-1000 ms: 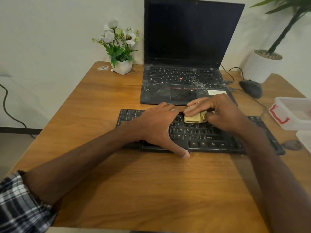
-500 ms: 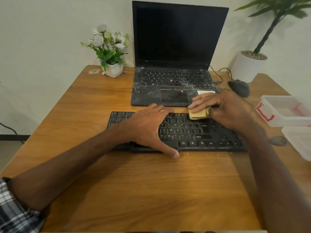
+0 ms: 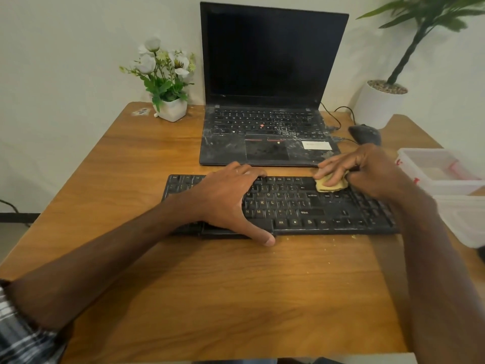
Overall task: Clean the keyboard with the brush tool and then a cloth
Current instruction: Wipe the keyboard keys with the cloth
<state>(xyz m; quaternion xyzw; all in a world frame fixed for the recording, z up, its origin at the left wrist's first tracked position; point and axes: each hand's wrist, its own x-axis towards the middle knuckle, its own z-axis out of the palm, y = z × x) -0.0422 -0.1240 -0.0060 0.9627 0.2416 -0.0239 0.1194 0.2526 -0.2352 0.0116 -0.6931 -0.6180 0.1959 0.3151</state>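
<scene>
A black external keyboard (image 3: 301, 206) lies across the wooden table (image 3: 210, 298), dusty with pale specks. My left hand (image 3: 228, 198) lies flat over its left-middle keys, fingers reaching the far edge and thumb hooked over the near edge. My right hand (image 3: 364, 169) presses a small folded yellow cloth (image 3: 331, 185) onto the upper keys right of centre, fingers over the cloth. No brush is in view.
A dusty open laptop (image 3: 265, 137) sits just behind the keyboard. A white flower pot (image 3: 172, 110) stands back left, a black mouse (image 3: 365, 134) and a potted plant (image 3: 380, 101) back right. Clear plastic containers (image 3: 443, 174) sit at the right edge. Crumbs lie before the keyboard.
My right hand has slid the cloth rightward along the keyboard's upper rows. My left hand has kept its hold on the keyboard. The camera view has shifted slightly.
</scene>
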